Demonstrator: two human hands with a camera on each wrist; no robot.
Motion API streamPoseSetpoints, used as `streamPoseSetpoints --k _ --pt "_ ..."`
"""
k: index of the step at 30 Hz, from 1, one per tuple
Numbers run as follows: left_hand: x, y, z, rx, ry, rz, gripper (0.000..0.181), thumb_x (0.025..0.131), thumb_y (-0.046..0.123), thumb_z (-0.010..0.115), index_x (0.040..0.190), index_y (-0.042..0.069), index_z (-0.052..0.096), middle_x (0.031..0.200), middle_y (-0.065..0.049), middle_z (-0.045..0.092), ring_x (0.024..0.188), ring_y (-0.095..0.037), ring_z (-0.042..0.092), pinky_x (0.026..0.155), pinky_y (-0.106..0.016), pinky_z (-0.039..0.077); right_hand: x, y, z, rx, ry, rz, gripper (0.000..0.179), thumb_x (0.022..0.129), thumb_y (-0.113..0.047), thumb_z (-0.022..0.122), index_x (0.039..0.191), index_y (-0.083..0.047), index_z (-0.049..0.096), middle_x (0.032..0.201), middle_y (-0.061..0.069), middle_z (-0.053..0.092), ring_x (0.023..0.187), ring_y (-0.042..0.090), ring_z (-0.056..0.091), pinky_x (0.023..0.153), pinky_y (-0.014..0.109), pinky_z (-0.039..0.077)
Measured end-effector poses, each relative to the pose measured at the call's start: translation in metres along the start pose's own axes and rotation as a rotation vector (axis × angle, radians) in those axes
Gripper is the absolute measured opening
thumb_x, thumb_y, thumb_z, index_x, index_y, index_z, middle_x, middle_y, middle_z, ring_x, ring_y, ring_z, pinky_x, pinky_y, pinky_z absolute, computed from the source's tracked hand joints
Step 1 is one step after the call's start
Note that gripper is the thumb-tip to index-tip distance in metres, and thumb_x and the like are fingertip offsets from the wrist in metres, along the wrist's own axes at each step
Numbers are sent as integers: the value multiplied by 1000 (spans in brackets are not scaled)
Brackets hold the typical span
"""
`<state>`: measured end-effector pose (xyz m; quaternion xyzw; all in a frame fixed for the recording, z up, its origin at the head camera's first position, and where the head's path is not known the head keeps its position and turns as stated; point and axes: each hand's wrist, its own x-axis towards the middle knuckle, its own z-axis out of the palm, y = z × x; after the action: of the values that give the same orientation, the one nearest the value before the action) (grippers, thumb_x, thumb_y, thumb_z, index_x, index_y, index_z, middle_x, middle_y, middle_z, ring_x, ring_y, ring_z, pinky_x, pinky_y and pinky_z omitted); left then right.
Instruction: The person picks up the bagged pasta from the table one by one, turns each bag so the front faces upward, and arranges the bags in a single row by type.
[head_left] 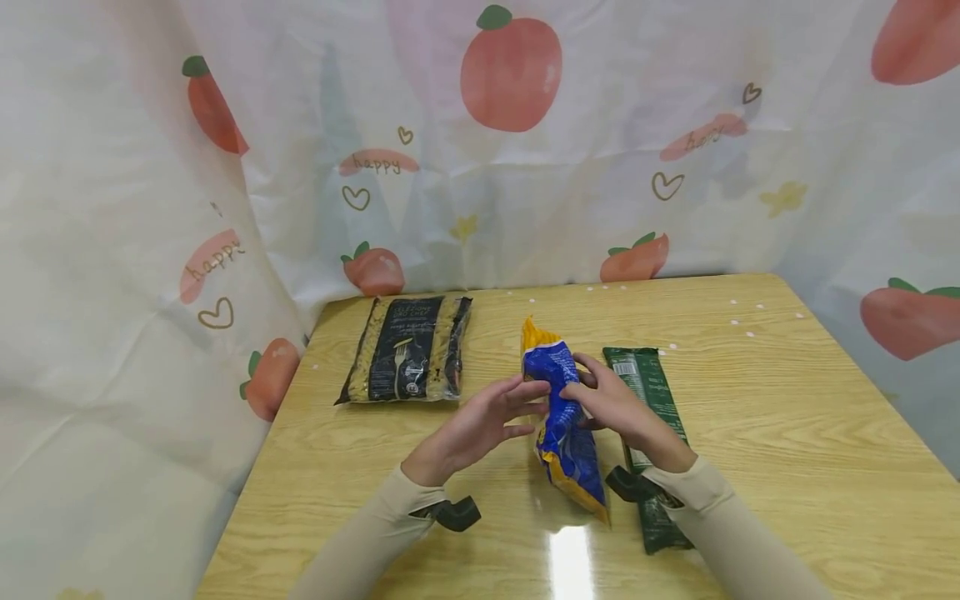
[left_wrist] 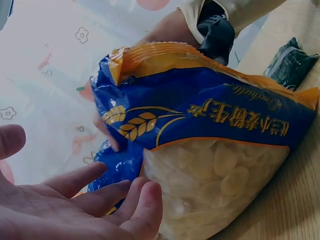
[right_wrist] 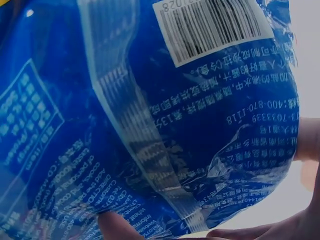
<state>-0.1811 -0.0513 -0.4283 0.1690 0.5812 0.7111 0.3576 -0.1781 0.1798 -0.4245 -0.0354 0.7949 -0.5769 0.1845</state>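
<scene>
A blue and orange bag of pasta (head_left: pixel 556 365) stands on its edge, tilted, between the two hands near the middle of the table. Its clear window with pale shell-like pieces (left_wrist: pixel 220 175) faces the left hand. The right hand (head_left: pixel 621 410) pinches the bag from the right side; in the right wrist view its thumb presses on the printed back (right_wrist: pixel 210 105) with the barcode. Loosely extended, the fingers of the left hand (head_left: pixel 489 419) lie right at the bag's left face, with the palm away from it.
A black and clear pasta bag (head_left: pixel 408 354) lies flat at the back left. A long green packet (head_left: pixel 654 390) lies to the right, partly under the right wrist. A patterned curtain (head_left: pixel 517 208) hangs behind the wooden table (head_left: pixel 795 433).
</scene>
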Motion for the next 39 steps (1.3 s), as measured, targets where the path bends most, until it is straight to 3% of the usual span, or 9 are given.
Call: streamPoseSetpoints --k 6,15,18,21,23,25,31,34,39 --pt "2 -3 -1 4 -13 11 63 112 41 26 162 4 28 170 -18 27 157 -41 26 128 -58 22 2 -2 1 -62 -4 -1 96 102 -44 61 166 -6 1 167 34 20 140 54 48 96 60 57" --pt "5 -6 -1 23 8 9 61 112 40 26 161 3 29 169 -20 31 155 -40 32 126 -57 26 2 3 1 -68 38 -1 80 100 -15 51 165 1 8 154 37 41 124 47 64 87 53 62" --pt "7 -10 -5 26 65 22 61 111 42 30 157 3 35 163 -22 41 143 -36 49 121 -52 36 2 5 -3 -43 34 -9 77 99 -15 48 165 1 9 151 37 43 123 46 65 87 54 62" --pt "10 -17 -10 -21 165 19 57 110 41 34 152 2 42 152 -23 53 123 -24 64 107 -41 48 1 10 -9 5 27 -19 76 99 -12 46 165 0 11 148 38 46 114 38 69 85 53 62" --pt "13 -24 -14 -64 233 8 56 109 38 36 150 0 42 146 -22 56 114 -18 64 99 -35 51 1 14 -15 44 35 -20 75 97 -10 45 164 0 13 145 38 48 106 30 71 83 50 63" --pt "16 -32 -17 -104 284 -8 56 109 35 37 151 -2 40 147 -22 54 117 -22 62 96 -33 50 0 19 -19 83 40 -19 75 97 -9 44 164 0 13 144 37 50 99 23 72 82 48 64" --pt "25 -48 -13 -200 316 -81 62 108 31 39 158 -1 27 162 -30 32 146 -46 41 119 -50 40 -1 29 -28 172 42 -8 74 97 -9 44 164 2 13 133 31 58 88 16 72 76 41 64" --pt "28 -50 -7 -260 312 -110 64 106 32 41 159 1 25 163 -32 29 148 -48 39 124 -57 33 -1 32 -31 206 40 -8 74 98 -9 43 164 1 12 126 24 61 86 16 71 73 37 64" --pt "31 -54 0 -334 283 -167 72 104 39 45 160 2 20 161 -31 34 147 -47 41 124 -59 31 -3 38 -36 273 33 -19 73 98 -9 41 164 2 11 118 9 63 89 12 70 75 33 63"
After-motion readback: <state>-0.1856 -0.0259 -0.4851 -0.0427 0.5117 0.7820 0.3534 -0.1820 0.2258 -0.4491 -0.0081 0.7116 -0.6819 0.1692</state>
